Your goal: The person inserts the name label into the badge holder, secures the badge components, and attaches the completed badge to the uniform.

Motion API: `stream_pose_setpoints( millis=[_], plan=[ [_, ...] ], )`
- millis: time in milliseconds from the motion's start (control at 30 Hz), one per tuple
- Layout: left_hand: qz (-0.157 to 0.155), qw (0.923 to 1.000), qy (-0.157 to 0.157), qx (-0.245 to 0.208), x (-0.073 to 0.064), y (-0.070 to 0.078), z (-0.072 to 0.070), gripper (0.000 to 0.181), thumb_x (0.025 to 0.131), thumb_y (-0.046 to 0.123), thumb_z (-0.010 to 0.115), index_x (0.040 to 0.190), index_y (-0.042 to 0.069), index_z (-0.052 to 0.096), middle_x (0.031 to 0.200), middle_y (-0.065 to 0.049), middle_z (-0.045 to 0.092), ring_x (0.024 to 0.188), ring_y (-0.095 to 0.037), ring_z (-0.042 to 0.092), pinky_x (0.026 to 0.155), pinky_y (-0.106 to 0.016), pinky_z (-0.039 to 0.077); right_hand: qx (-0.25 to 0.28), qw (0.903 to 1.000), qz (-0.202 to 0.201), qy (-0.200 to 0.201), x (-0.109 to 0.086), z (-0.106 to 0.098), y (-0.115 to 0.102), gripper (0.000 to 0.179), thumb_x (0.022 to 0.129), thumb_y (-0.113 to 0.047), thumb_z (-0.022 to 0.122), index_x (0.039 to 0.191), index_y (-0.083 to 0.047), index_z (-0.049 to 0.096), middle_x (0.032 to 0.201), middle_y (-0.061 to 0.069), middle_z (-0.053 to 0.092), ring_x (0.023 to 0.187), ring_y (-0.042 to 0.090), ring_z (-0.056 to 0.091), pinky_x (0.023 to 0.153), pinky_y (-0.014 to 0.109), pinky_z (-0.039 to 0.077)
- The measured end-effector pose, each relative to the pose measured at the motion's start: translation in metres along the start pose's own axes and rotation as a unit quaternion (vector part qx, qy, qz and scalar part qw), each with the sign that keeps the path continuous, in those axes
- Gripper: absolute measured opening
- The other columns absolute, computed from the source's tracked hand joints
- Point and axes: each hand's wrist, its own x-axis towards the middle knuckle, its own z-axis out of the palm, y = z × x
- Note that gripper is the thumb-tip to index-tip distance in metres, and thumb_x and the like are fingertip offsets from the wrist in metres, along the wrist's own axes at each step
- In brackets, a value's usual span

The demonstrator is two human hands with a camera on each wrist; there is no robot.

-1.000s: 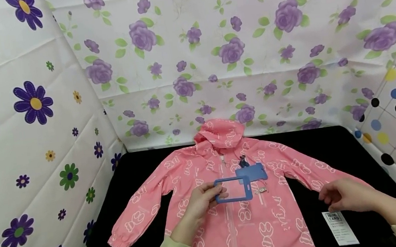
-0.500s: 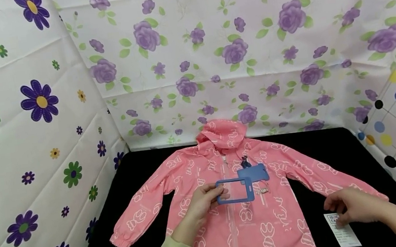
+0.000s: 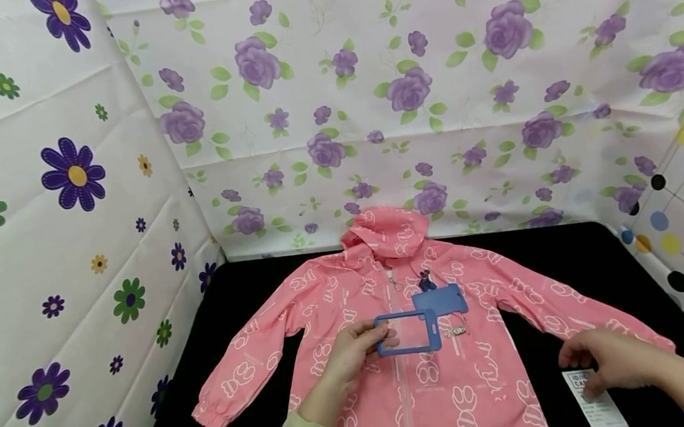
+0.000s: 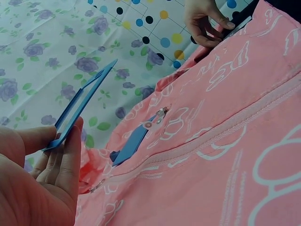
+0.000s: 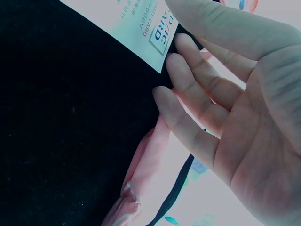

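Observation:
My left hand (image 3: 350,353) pinches the short edge of a blue badge-holder frame (image 3: 410,350) between thumb and fingers, above a pink hooded jacket (image 3: 438,412). The left wrist view shows the frame tilted and nearly edge-on. My right hand (image 3: 614,357) is at the printed end of a white ID card (image 3: 601,412) on the black tabletop. In the right wrist view, the thumb (image 5: 211,23) overlaps the card's edge, and the loosely bent fingers (image 5: 188,99) lie beside it. On the jacket's chest lies a blue badge-holder piece (image 3: 445,301), partly overlapped by the frame.
A small dark charm (image 3: 426,281) and a metal clip (image 3: 457,331) lie by the badge-holder piece. The jacket's sleeves spread across the black tabletop (image 3: 248,275), one close behind my right hand. Patterned sheets (image 3: 316,91) rise at the back and both sides.
My right hand has come down and toward me, from above the card to its printed end. My left hand keeps its hold on the frame. The whole head view has shifted slightly.

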Motion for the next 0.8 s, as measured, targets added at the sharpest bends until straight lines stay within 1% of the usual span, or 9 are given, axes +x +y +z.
stream_pose_setpoints(
  millis=[267,533,800],
  plan=[
    [0.005,1.0,0.003,0.001,-0.0002,-0.0015,0.0,0.034,0.103,0.008,0.071,0.128,-0.014,0.064,0.109,-0.025,0.077,0.089,-0.02,0.08,0.083,-0.032,0.065,0.011,0.9999,0.008,-0.008,0.0017,0.0011,0.0017,0.043,0.073,-0.012,0.095,0.108,-0.012,0.071,0.097,-0.007,0.065,0.082,0.008,0.057,0.067,0.03,0.051],
    [0.005,1.0,-0.001,-0.005,0.0012,-0.0016,0.0004,0.034,0.104,0.007,0.07,0.128,-0.015,0.063,0.107,-0.023,0.078,0.087,-0.018,0.08,0.083,-0.031,0.065,-0.007,0.9998,0.018,-0.005,0.0047,0.004,0.0035,0.042,0.07,-0.011,0.094,0.103,-0.016,0.068,0.093,-0.007,0.063,0.079,0.007,0.056,0.065,0.029,0.049],
    [0.003,1.0,0.0,0.001,0.0016,-0.0019,0.0008,0.034,0.103,0.009,0.072,0.127,-0.014,0.065,0.107,-0.023,0.078,0.088,-0.019,0.08,0.082,-0.03,0.065,-0.001,0.9995,0.031,-0.007,0.0056,0.0051,0.004,0.041,0.071,-0.01,0.094,0.101,-0.017,0.068,0.09,-0.006,0.062,0.078,0.008,0.055,0.064,0.029,0.048]
  ],
)
